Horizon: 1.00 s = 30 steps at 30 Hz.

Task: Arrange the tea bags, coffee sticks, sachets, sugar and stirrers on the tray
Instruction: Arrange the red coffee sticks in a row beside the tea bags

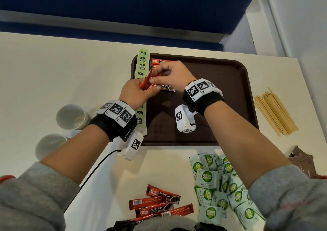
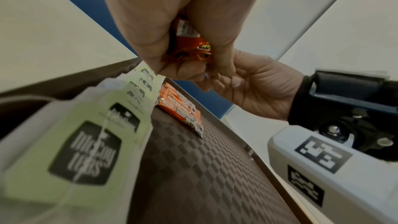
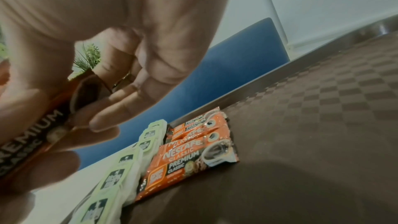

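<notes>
Brown tray (image 1: 230, 68) on a pale table (image 1: 53, 71); green tea bags (image 1: 142, 59) in a row along its left edge; orange coffee sticks (image 3: 193, 152) lying flat just beside them at the far left corner; left hand (image 1: 135, 93) curled round a bunch of red coffee sticks (image 1: 147, 82) above the tray; right hand (image 1: 174, 77) pinching one stick of that bunch; loose red sticks (image 1: 159, 204) and green sugar sachets (image 1: 217, 186) on the table near the person; wooden stirrers (image 1: 276, 112) right of the tray; brown sachets (image 1: 300, 161) beyond; two white cups (image 1: 70, 116) left.
</notes>
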### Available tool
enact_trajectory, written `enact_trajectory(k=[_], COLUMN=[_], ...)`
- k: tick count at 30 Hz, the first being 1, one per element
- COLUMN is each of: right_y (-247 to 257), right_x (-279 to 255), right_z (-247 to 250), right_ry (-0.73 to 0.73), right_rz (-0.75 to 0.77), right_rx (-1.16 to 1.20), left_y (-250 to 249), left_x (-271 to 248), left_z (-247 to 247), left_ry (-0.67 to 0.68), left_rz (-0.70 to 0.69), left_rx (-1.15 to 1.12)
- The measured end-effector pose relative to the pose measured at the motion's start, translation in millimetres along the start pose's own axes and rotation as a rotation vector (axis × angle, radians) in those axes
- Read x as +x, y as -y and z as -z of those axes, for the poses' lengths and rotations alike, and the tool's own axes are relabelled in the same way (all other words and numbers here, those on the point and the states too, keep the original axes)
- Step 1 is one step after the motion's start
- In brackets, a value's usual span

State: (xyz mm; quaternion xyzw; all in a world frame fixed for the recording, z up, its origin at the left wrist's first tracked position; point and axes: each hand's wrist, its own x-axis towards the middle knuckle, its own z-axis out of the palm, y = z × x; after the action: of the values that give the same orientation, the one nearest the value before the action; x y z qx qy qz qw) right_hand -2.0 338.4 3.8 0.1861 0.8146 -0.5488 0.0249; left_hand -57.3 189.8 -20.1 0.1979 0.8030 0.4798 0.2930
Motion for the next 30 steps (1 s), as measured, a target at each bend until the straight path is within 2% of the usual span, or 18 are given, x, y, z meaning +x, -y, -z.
enact_trajectory(k=[5,9,11,15,18,24,30], right_y=[-6,-20,-27,-28,-30,-39,-42], right_x=[-2,-5,-7,-15,-18,-19,-17], right_z=[7,15,18,25,28,20,13], right_ry=[-0.125,-0.187,-0.166,-0.008,0.075,0.06,0.026], right_rz=[-0.031,-0.08,-0.083,-0.101,-0.141,-0.232,-0.249], right_rx=[-0.053,-0.09,-0.095,-0.103,-0.194,-0.316,-0.442], left_y=[2,5,6,8,9,10,8], left_x=[0,0,0,1,1,4,4], left_z=[-2,2,2,2,2,9,12], left_ry=[0.028,-0.003,-0.019,-0.002,-0.028,-0.171,-0.169], left_rz=[0.029,0.066,0.066,0.063,0.068,0.079,0.074], left_rx=[-0.105,-0.165,-0.155,-0.088,-0.071,-0.063,-0.074])
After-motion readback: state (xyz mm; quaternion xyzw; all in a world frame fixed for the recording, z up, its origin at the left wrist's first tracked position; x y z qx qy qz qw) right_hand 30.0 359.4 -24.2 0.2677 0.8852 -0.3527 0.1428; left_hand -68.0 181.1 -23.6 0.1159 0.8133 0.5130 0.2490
